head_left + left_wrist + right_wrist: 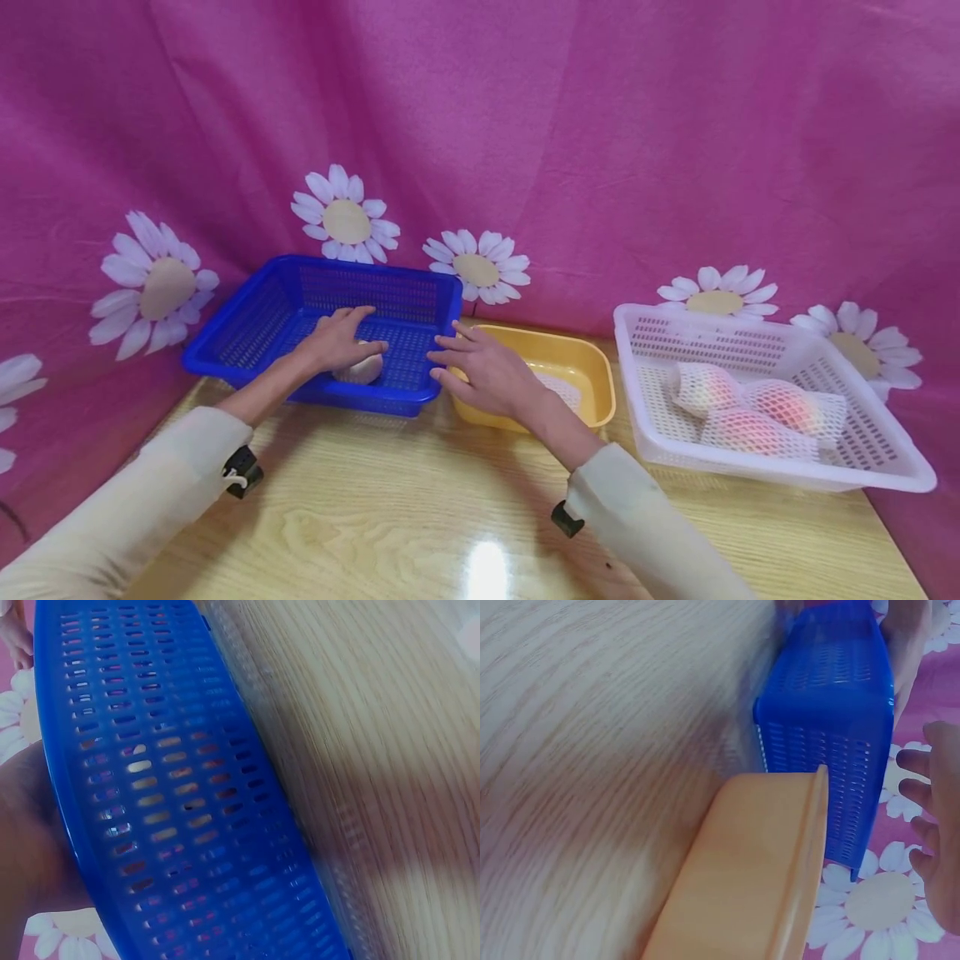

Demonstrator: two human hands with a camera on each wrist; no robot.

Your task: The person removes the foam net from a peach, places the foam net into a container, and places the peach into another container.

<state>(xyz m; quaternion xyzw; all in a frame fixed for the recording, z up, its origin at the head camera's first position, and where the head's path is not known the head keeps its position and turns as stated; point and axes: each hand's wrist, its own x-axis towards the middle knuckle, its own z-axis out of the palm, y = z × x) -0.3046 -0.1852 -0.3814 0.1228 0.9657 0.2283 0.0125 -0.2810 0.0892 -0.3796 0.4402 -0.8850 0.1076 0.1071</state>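
Note:
My left hand reaches into the blue basket, its thumb and fingers spread apart over a pale round object. The hand covers part of that object, so its kind is unclear. Through the basket's slotted wall in the left wrist view, only pale patches show behind the holes. Above the left end of the yellow basin hovers my right hand, fingers extended toward the blue basket's right rim. In the right wrist view those fingers hold nothing and stand apart from both containers.
At the right stands a white basket with several reddish-yellow round fruits in white foam nets. A whitish patch shows on the basin's floor. Behind the wooden table hangs a pink cloth with daisies.

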